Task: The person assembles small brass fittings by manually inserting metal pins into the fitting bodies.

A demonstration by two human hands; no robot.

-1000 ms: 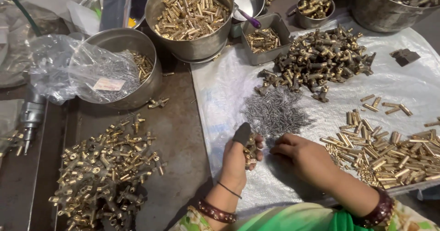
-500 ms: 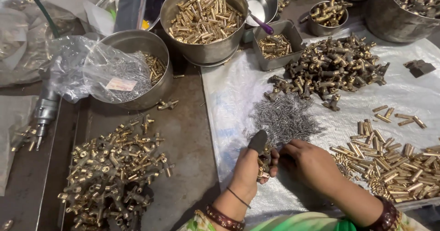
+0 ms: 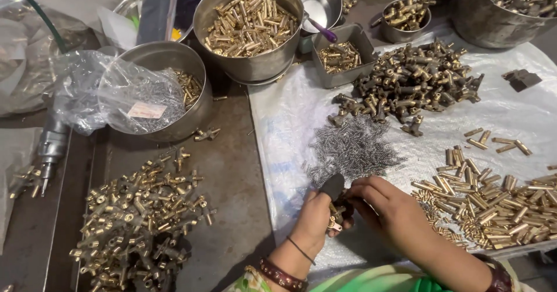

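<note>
Low in the scene, near six o'clock, the person's left hand is closed around a small brass fitting, its thumb capped by a dark guard, while the right hand pinches at the same fitting from the three o'clock side, fingertips pressed together on it. Just beyond the hands, toward twelve o'clock, a heap of tiny steel springs lies on the white plastic sheet, with dark brass fittings piled at one o'clock and brass tubes spread at three o'clock. A pile of bright finished fittings sits at nine o'clock on the dark metal table, and a steel bowl of brass pins stands at eleven o'clock.
</note>
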